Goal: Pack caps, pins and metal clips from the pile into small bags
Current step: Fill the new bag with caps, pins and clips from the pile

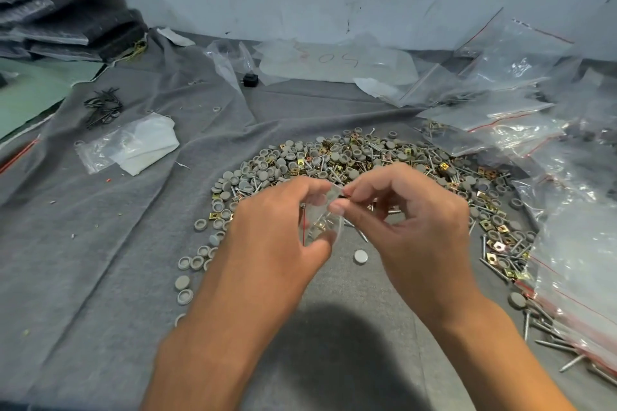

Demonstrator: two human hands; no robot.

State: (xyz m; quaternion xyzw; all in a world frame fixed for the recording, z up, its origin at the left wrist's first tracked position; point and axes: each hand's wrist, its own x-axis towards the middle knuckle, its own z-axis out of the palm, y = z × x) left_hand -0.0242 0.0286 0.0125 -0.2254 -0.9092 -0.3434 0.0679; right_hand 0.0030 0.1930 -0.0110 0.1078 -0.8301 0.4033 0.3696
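A small clear plastic zip bag point(322, 217) with a red strip along its edge is held between both hands, just above the near edge of the pile. Inside it show a gold-coloured square metal clip and a few thin metal pins; their exact number cannot be told.

The left hand point(277, 227) cups the bag from the left, its fingers point(317, 188) curled over the top and the thumb pressed against the bottom. The right hand point(414, 213) comes in from the right, its thumb and forefinger pinching the bag's upper edge, the other fingers loosely curled. Both forearms reach forward from the bottom of the view.

Behind the hands lies a wide heap point(350, 160) of round grey plastic caps, silver pins and brass-coloured square clips, too many to count. One grey cap point(360, 257) lies alone just below the hands.

All rests on a counter covered with wrinkled grey felt cloth point(100, 243). Clear zip bags with red strips point(521, 103) are stacked at the right. A clear sheet point(337, 65) further back bears handwriting that seems to read "50". A small black block point(249, 79) sits beside it.
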